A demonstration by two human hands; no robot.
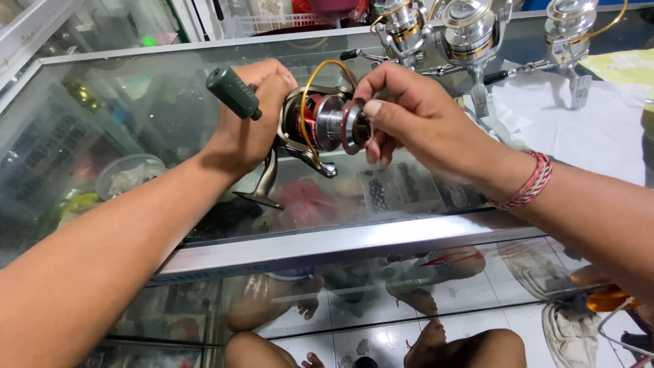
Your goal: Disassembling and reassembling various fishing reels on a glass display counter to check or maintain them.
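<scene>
Leftmost, the left hand (248, 133) is closed around the body of a bronze fishing reel (306, 129), held just above the glass counter (136, 109); its green crank knob (234, 93) projects above the knuckles, and its foot points down toward the glass. A yellow bail wire (320, 75) arcs over the red spool (327, 121). To the right, the right hand (415, 119) pinches the spool's front cap (355, 126) between thumb and fingertips. Farther right, three silver reels (470, 34) stand at the counter's far edge beside a white cloth (586, 129).
</scene>
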